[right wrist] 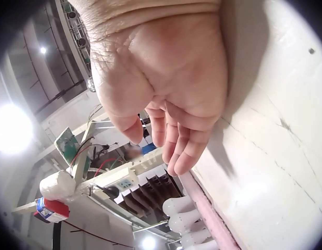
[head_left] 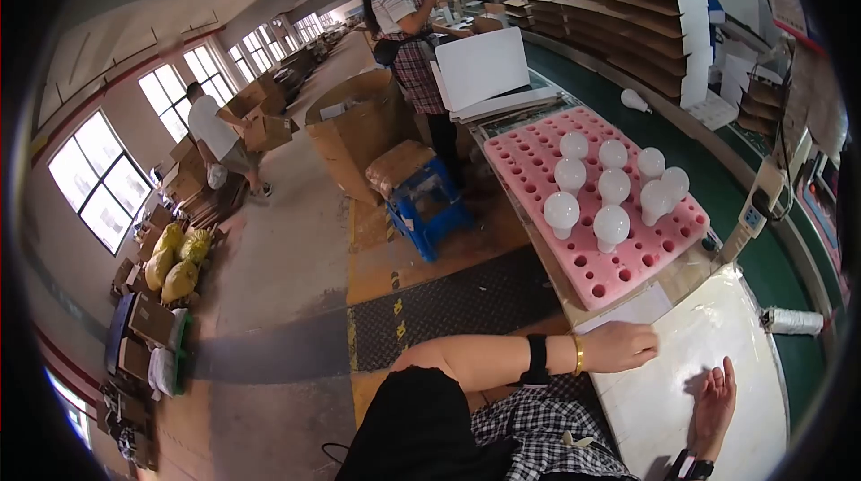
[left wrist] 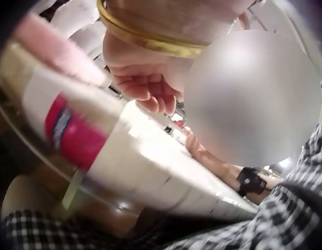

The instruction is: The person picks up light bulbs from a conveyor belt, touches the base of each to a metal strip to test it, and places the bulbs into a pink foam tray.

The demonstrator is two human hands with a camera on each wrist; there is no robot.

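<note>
- White light bulbs [head_left: 612,225] stood upright, most of them on a holed pink foam tray [head_left: 596,288], beyond both hands and well apart from them.
- The left hand [head_left: 621,346], at the near side of the tray, had loosely curled fingers with nothing seen in them.
- The right hand [head_left: 715,400] was relaxed, palm turned inward, fingers slightly bent, holding nothing; whether it touched the white worktop [head_left: 753,373] could not be told.
- A pale sheet [head_left: 639,306] lay between left hand and tray.
- Bare worktop stretched between the hands; its far-right edge ran beside a white roll [head_left: 794,321] and a green conveyor belt [head_left: 762,288].
</note>
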